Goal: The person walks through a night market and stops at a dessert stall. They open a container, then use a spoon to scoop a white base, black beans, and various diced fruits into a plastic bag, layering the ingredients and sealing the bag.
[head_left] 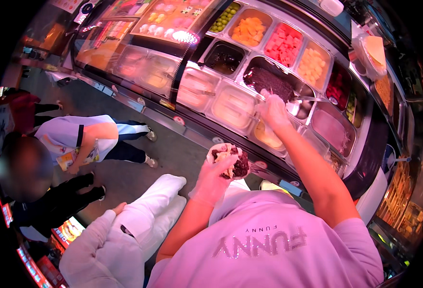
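Observation:
My left hand [210, 177], in a thin clear glove, is closed round a small round filled bun [230, 162]. Dark purple grains and a pale patch show on the bun's upper side. My right hand [275, 113], also gloved, reaches over the counter to the near edge of a steel pan of dark purple grains [269, 82]. Its fingers are drawn together, and whatever they grip is hard to make out. A pan with pale cream contents [231, 109] lies just left of the right hand, and a pan of yellowish paste [267, 135] sits below it.
Beyond are pans of orange cubes [248, 31], red cubes [283, 44] and yellow cubes [312, 66]. A pan of pink paste [334, 127] lies to the right. A glass-fronted case [168, 21] stands far left. Across the counter rail, people [84, 139] stand on the left.

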The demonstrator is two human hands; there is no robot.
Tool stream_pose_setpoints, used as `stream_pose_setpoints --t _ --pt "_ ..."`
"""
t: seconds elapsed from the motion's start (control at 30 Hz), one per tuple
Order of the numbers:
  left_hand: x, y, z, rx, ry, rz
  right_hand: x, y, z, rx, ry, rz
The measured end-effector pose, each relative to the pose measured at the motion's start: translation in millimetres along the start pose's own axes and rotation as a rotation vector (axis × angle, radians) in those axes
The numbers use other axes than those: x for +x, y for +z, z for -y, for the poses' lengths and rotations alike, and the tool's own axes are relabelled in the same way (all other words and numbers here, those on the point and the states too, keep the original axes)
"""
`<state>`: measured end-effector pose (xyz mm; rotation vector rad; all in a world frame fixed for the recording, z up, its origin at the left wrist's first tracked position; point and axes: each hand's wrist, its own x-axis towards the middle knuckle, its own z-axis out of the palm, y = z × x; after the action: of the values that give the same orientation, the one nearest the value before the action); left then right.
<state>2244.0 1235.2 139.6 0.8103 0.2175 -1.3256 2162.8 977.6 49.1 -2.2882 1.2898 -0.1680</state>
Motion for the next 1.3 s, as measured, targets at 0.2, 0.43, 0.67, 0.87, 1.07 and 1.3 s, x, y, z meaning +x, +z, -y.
stream_pose_setpoints --t 0.2,0.43,0.67,0.87,1.07,1.3 --pt "-5.5 -26.5 -45.1 -0.191 -0.038 0.085 49.6 40.1 -6.6 -0.16 0.2 -0.007" --pt "10.4 -55.2 -57.4 -0.331 -0.032 0.163 19.6 -26.6 -10.1 0.915 0.453 0.393" --pt "32.6 -64.7 -57.4 -0.35 -0.007 0.256 -43.7 -113.2 -132.1 0.89 0.551 0.319" --pt "37.0 -42.7 -58.3 -0.437 0.024 0.22 -44.5 -116.4 -155.4 -0.298 0.119 0.231" --pt "37.8 -20.9 -62.6 -0.38 0.128 0.194 -4.9 -3.2 -17.2 0.203 -0.472 0.154" --pt "40.8 -19.5 -72.5 -0.422 0.213 0.072 23.4 69.9 28.7 -0.196 -0.071 0.426"
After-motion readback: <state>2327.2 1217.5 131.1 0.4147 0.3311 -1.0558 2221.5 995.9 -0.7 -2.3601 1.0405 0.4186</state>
